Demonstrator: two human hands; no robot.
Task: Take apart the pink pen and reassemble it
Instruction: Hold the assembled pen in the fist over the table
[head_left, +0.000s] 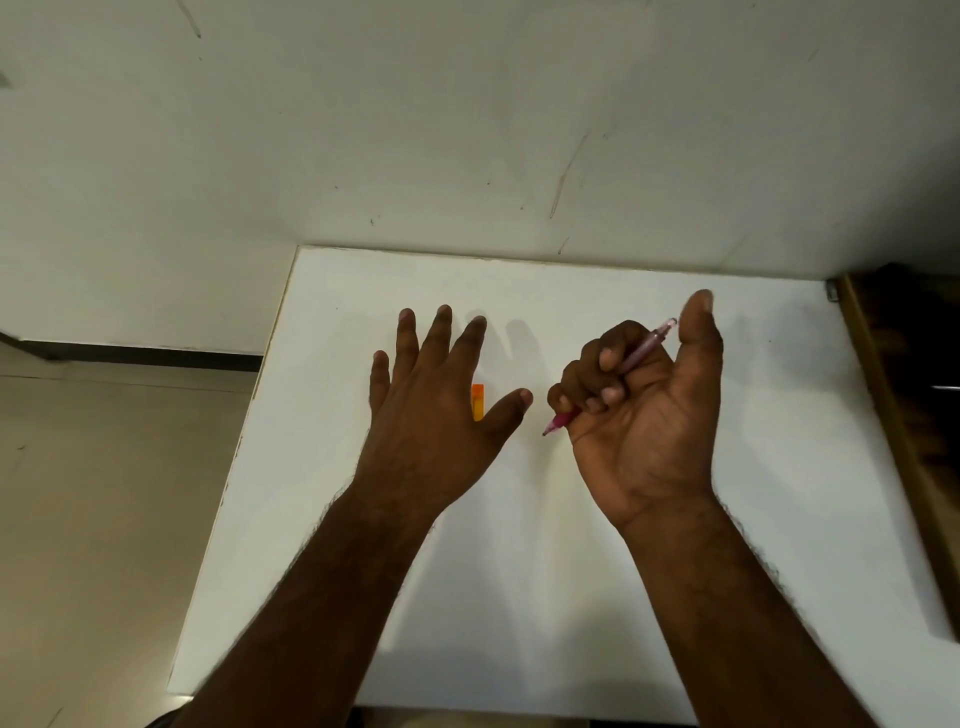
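Observation:
My right hand (641, 410) is turned palm up over the white table (571, 571), with its fingers curled round the pink pen (644, 349) and the thumb stretched straight out. The pen lies slantwise: its translucent pink end sticks out past the fingers at the upper right, and its darker pink tip pokes out at the lower left. My left hand (434, 395) hovers palm down to the left of it with fingers spread, holding nothing. It partly covers a small orange object (477, 401) lying on the table.
The white table's back edge meets a pale wall (467, 130). Its left edge drops to a beige floor (104, 493). A dark wooden piece of furniture (909, 389) stands along the table's right side.

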